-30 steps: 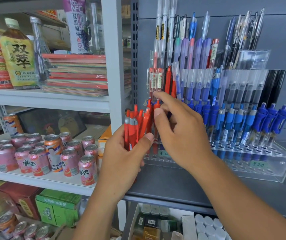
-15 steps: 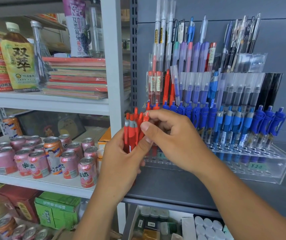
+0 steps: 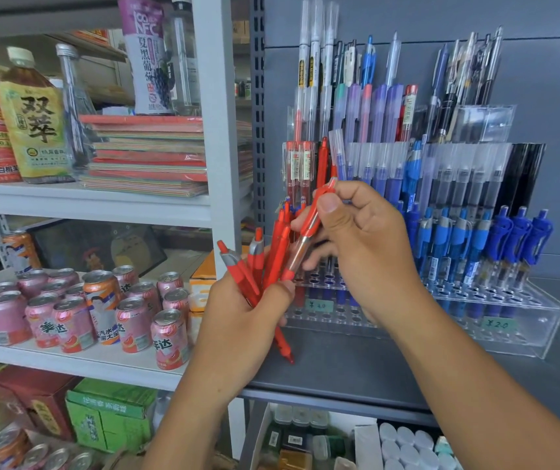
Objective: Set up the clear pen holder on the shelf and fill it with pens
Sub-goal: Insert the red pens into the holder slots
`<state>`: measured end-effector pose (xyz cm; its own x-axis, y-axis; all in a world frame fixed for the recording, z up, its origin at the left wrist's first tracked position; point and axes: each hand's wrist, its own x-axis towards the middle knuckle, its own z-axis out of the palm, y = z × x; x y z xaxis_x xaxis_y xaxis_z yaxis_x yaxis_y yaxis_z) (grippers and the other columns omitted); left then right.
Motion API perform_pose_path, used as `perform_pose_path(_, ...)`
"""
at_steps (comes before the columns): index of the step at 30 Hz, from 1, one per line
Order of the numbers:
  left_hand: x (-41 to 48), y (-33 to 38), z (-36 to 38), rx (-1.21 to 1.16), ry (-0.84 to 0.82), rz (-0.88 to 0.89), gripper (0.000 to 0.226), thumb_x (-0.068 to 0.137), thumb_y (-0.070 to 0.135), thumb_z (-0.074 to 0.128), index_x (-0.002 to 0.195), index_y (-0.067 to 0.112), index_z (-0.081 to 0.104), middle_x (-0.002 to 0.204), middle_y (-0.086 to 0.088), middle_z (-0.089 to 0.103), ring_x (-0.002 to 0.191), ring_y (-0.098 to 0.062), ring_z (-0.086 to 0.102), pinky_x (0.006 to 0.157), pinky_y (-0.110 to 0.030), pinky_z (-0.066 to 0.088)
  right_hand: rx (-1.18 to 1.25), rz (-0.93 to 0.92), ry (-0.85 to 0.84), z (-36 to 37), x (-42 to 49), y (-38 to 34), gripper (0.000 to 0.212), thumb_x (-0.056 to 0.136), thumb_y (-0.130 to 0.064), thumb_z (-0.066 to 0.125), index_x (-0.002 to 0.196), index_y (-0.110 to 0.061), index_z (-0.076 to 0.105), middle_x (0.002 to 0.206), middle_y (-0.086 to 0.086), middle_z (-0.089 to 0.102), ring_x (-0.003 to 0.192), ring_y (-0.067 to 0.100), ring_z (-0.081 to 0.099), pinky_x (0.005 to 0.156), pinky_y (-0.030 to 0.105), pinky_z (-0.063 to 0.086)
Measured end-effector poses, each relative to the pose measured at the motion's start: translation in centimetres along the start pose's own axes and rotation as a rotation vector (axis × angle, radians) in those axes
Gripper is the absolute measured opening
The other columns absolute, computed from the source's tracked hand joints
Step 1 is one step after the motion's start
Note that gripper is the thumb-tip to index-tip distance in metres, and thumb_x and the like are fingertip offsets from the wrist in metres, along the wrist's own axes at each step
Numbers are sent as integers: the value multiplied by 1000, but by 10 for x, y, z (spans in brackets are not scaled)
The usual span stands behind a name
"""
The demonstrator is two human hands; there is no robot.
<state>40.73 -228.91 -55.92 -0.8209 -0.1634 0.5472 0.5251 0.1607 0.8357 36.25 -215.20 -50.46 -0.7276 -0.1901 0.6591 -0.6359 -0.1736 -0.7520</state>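
The left hand (image 3: pixel 237 320) is up before the left end of the clear pen holder (image 3: pixel 526 320), fingers and thumb wrapped round a fanned bundle of red pens (image 3: pixel 273 259). The right hand (image 3: pixel 366 245), just above, pinches a single red pen (image 3: pixel 300 245) near its clip, tilted, tip down by the bundle. The holder stands on the grey shelf (image 3: pixel 356 371), blue pens (image 3: pixel 458 245) filling its rows; both hands hide its front-left holes. Pink drink cans (image 3: pixel 68 317) sit left of it
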Motion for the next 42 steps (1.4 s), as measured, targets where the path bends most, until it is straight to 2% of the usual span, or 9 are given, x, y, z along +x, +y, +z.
perform_pose_path(2, -1, 0, 0, 17, -4, 4, 24, 89, 17, 58, 65, 20, 59, 51, 0, 53, 49, -10, 50, 48, -16, 39, 47, -30, 39, -1, 1, -1, 15, 99, -22, 51, 102, -8, 56, 83, 9, 71, 64, 28, 67, 49, 34, 55)
perform_pose_path(7, 0, -2, 0, -32, -12, -6, 30, 95, 8, 55, 94, 34, 71, 53, 1, 51, 53, -12, 50, 52, -20, 41, 74, -104, 147, -6, 5, -3, 15, 101, -14, 48, 114, -8, 53, 84, 6, 68, 66, 22, 66, 51, 34, 55)
perform_pose_path(12, 0, -4, 0, -32, 20, 34, 23, 95, 6, 56, 78, 16, 67, 53, -8, 54, 55, -23, 55, 53, -20, 47, -51, -181, 184, -5, 3, -1, 29, 102, -12, 49, 127, -26, 46, 95, 11, 67, 70, 25, 65, 58, 34, 56)
perform_pose_path(19, -1, 0, 1, -109, 58, 0, 12, 91, 10, 65, 89, 17, 56, 47, -15, 54, 40, -28, 51, 44, -36, 48, -114, -206, 197, -5, 2, -2, 33, 101, -18, 52, 125, -38, 44, 98, 15, 65, 75, 34, 63, 55, 27, 54)
perform_pose_path(24, -4, 5, -1, -53, 47, 42, 25, 83, 41, 74, 84, 26, 54, 44, -13, 49, 33, -21, 43, 37, -28, 38, -171, -211, 220, -5, 2, -1, 32, 101, -20, 53, 124, -40, 44, 97, 14, 65, 72, 36, 61, 55, 38, 56)
perform_pose_path(29, -3, -1, -2, -15, 9, 46, 8, 84, 34, 62, 86, 31, 55, 43, -8, 48, 33, -18, 43, 39, -25, 37, -225, -210, 242, -7, 3, 3, 32, 102, -24, 52, 126, -42, 44, 96, 7, 66, 74, 30, 64, 65, 49, 56)
perform_pose_path(35, -3, 0, 0, 24, 17, 52, 10, 88, 37, 65, 88, 27, 64, 50, -6, 54, 44, -17, 50, 48, -31, 44, -265, -212, 274, -9, 5, 7, 32, 102, -25, 52, 130, -39, 44, 95, 2, 67, 77, 27, 64, 74, 55, 54)
perform_pose_path(38, -3, -1, 0, 40, 3, 80, 19, 88, 38, 62, 95, 21, 66, 53, -2, 57, 47, -16, 53, 52, -26, 46, -286, -220, 281, -9, 5, 8, 34, 102, -25, 52, 132, -38, 44, 96, 4, 65, 76, 25, 63, 75, 54, 54)
perform_pose_path(42, -3, -1, -1, 79, 26, 96, 23, 88, 39, 60, 74, 22, 58, 55, 0, 58, 51, -10, 54, 54, -15, 42, -338, -238, 267, -8, 3, 8, 38, 102, -25, 52, 135, -41, 43, 102, 10, 61, 76, 25, 63, 71, 49, 55)
